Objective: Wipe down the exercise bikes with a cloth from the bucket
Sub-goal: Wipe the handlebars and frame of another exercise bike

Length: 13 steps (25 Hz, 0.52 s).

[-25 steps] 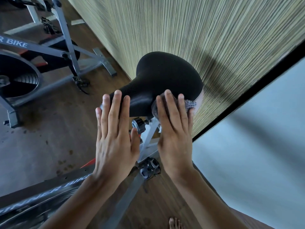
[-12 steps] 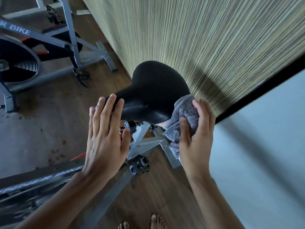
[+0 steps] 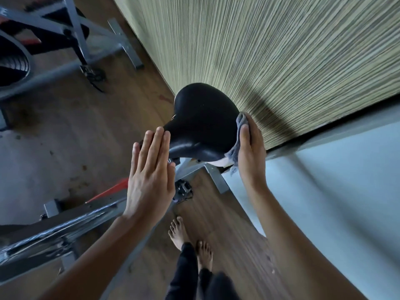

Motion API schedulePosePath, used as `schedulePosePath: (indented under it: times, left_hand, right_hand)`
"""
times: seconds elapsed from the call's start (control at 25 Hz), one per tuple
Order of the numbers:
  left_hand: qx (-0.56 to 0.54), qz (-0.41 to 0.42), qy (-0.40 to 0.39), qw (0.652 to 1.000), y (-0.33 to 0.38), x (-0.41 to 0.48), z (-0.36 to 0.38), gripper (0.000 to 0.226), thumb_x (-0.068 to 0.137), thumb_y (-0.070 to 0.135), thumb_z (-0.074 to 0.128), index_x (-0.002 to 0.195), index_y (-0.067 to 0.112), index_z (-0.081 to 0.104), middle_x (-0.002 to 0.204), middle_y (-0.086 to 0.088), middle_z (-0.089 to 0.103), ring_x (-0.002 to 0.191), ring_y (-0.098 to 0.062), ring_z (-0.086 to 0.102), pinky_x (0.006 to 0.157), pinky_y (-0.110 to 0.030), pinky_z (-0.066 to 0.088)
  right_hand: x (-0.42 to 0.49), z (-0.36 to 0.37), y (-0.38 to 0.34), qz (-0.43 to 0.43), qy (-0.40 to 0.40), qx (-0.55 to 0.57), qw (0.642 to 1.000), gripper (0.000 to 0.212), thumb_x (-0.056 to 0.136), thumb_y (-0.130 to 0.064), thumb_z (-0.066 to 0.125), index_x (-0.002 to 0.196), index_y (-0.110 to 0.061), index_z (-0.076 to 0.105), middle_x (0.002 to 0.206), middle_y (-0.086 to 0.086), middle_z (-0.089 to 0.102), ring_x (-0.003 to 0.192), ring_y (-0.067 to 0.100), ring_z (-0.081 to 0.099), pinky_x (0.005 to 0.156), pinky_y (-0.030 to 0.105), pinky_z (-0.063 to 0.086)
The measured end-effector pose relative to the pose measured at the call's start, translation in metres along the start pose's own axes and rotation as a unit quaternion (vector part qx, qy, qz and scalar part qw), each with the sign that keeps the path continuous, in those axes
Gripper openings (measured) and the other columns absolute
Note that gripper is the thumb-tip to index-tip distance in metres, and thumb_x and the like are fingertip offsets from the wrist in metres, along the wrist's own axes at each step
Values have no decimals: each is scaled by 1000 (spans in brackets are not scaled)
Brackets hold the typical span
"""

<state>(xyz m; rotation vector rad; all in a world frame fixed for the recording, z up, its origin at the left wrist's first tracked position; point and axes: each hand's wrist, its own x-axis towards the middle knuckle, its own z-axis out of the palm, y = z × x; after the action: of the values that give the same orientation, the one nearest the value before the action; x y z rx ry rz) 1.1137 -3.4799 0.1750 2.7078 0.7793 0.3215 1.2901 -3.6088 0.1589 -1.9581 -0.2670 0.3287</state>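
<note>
Here, at far left, a second grey exercise bike (image 3: pixel 75 37) stands on the wooden floor (image 3: pixel 65 118). In the foreground the left hand (image 3: pixel 149 169), fingers straight and together, rests flat against the narrow nose of a black saddle (image 3: pixel 203 122), gripping nothing. On the saddle's right edge a grey cloth (image 3: pixel 240 121) is sandwiched between the seat and the right hand (image 3: pixel 252 152), which presses it flat with thumb and fingers extended rather than curled. A striped wall (image 3: pixel 281 61) rises just behind; the person's bare feet (image 3: pixel 188 239) stand below
</note>
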Motion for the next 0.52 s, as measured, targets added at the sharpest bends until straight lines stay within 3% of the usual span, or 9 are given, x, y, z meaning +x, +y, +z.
schedulePosePath:
  times: [0.12, 0.16, 0.28, 0.32, 0.44, 0.52]
  left_hand:
    - [6, 7, -24, 1000, -1, 1, -4, 57, 102, 20, 40, 155, 4, 23, 164, -11, 19, 153, -26, 12, 124, -49, 13]
    - [7, 8, -31, 999, -2, 1, -6, 58, 102, 20, 40, 155, 4, 23, 164, -11, 18, 153, -26, 11, 124, -49, 13]
    - [7, 6, -45, 999, -1, 1, -7, 61, 101, 21, 42, 156, 5, 21, 165, -10, 16, 154, -25, 9, 125, -48, 10]
    - [8, 4, -45, 999, 0, 1, -7, 62, 100, 20, 44, 156, 5, 21, 164, -10, 16, 154, -25, 9, 125, -48, 10]
    - [11, -9, -33, 999, 3, 1, -4, 63, 98, 18, 49, 154, 3, 24, 163, -12, 20, 153, -28, 12, 124, -50, 11]
    - [16, -19, -28, 999, 6, 3, -2, 64, 97, 19, 51, 154, 3, 25, 163, -13, 21, 152, -30, 14, 124, -51, 11]
  right_hand:
    - [-31, 3, -1, -11, -3, -39, 999, 44, 108, -25, 39, 151, -15, 40, 154, 0, 41, 140, -1, 34, 117, 14, 25]
    - [-25, 3, -2, -5, -9, -31, 999, 43, 108, -24, 39, 150, -17, 41, 152, -1, 43, 137, -3, 36, 115, 12, 26]
    - [20, 0, -11, 38, -35, 10, 999, 30, 104, -28, 38, 125, -25, 59, 123, -7, 60, 120, 8, 54, 110, 31, 41]
    - [20, -3, -11, 40, -42, 20, 998, 29, 104, -25, 38, 123, -22, 61, 118, -5, 62, 118, 11, 56, 107, 27, 42]
    - [-23, -8, -10, 6, -50, -27, 998, 40, 108, -20, 41, 148, -17, 45, 146, -9, 47, 136, -8, 38, 110, 7, 26]
    - [-16, -9, -5, -33, -46, -67, 996, 45, 107, -23, 39, 150, -13, 41, 152, -2, 41, 138, -7, 34, 115, 13, 26]
